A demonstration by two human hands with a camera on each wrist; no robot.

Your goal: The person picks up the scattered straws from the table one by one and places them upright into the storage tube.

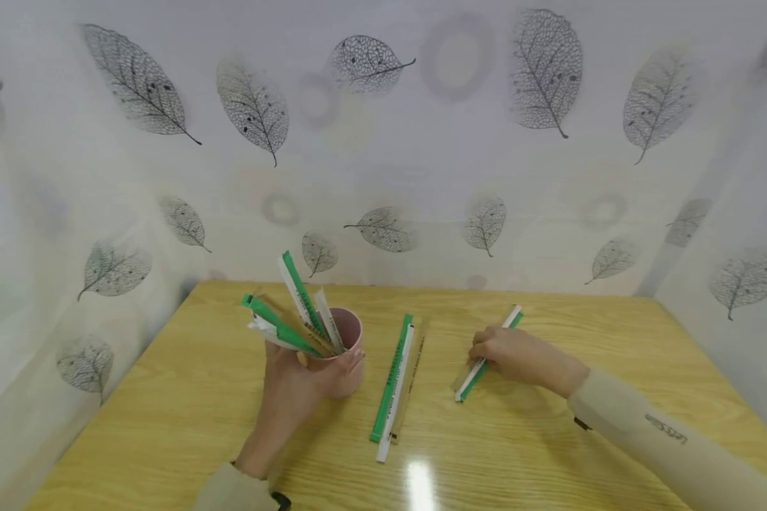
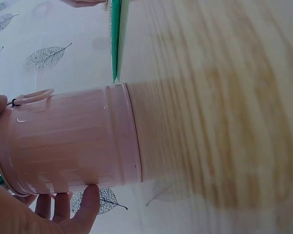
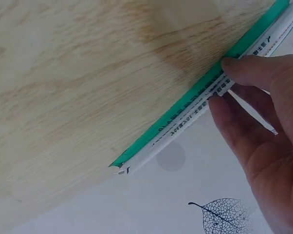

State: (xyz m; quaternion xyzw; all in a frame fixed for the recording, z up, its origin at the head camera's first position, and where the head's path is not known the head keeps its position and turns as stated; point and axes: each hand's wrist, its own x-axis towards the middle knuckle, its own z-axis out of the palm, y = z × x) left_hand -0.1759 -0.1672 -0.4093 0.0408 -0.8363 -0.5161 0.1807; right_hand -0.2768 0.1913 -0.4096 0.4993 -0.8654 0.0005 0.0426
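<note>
My left hand (image 1: pixel 294 387) grips a small pink bucket (image 2: pixel 73 141) at its side and rim. Out of its mouth lean several paper-wrapped straws (image 1: pixel 300 298), green, white and brown, tilted to the left. Over to the right, my right hand (image 1: pixel 520 358) pinches a small group of wrapped straws between thumb and fingers. A green straw (image 3: pixel 185 102) and a printed white straw (image 3: pixel 180 122) lie side by side in that hold; a brown one (image 1: pixel 463 372) shows beside them in the head view.
Between the hands, a green straw (image 1: pixel 390 387), a white straw (image 1: pixel 399 390) and a brown straw (image 1: pixel 414 376) lie slanted on the wooden table (image 1: pixel 185 426). A leaf-patterned cloth (image 1: pixel 409 156) stands behind the table and along both sides.
</note>
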